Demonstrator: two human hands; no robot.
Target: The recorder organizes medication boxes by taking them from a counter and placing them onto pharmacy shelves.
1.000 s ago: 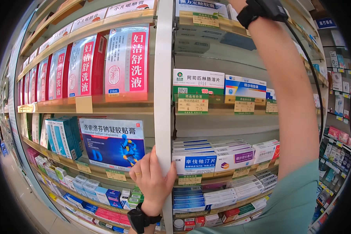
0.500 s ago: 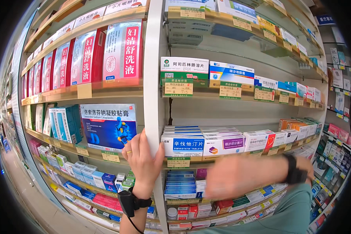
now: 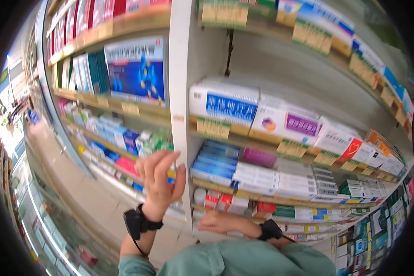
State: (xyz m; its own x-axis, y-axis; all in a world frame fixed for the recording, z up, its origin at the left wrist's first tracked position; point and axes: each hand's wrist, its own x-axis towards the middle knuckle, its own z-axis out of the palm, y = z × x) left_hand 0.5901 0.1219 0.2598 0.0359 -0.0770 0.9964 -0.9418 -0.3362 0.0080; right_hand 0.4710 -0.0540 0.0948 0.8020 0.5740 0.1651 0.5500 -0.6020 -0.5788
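Note:
In front of the white upright post (image 3: 180,69) between two shelf sections, my left hand (image 3: 161,179) hangs in the air, its fingers half bent, apart and holding nothing. Lower and to the right, close to my body, is my right hand (image 3: 216,221); blur and its angle hide what its fingers do. Just above it on a low shelf are small red boxes (image 3: 211,200) and a white round bottle (image 3: 199,195). Higher up stand a blue-and-white medicine box (image 3: 223,103), a white-and-purple medicine box (image 3: 287,120) and a stack of blue boxes (image 3: 216,161).
Left of the post, a large blue patch box (image 3: 135,73) stands on a shelf (image 3: 112,105). A glass counter (image 3: 46,225) runs along the lower left, with floor (image 3: 62,161) between it and the shelves. More stocked shelves (image 3: 363,234) are at the lower right.
My left hand has left the post and drawn back. My right arm, previously stretched across the shelves, is now low near my body. The view has tilted downward and turned.

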